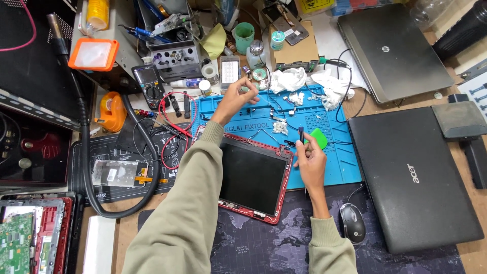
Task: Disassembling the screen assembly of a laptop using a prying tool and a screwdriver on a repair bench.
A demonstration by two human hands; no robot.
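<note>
Head view, left to right. At the far left lies an opened red laptop chassis (35, 233) with a green circuit board exposed. A thick black hose (86, 167) curves over the bench past an orange tape dispenser (110, 112) and a digital multimeter (149, 83) with red leads (170, 127). The left hand (234, 97) is raised over the blue silicone work mat (345, 152), thumb and fingertips drawn together in a pinch; what they hold is too small to tell. Below and just right of that pinch lies a red-framed display panel (253, 177), dark screen up, partly over the mat's near edge. The right hand (310, 161) rests just beyond the panel's right corner, fingers closed around a slim dark tool (301, 135) held upright, with a green triangular pry pick (319, 138) touching the fingertips on their right. Beyond this grip, crumpled white wipes (309, 81) lie on the mat's far edge. Below it to the right sits a black mouse (352, 223). Further right lie two closed laptops, one black (416, 177), one grey (390, 48).
</note>
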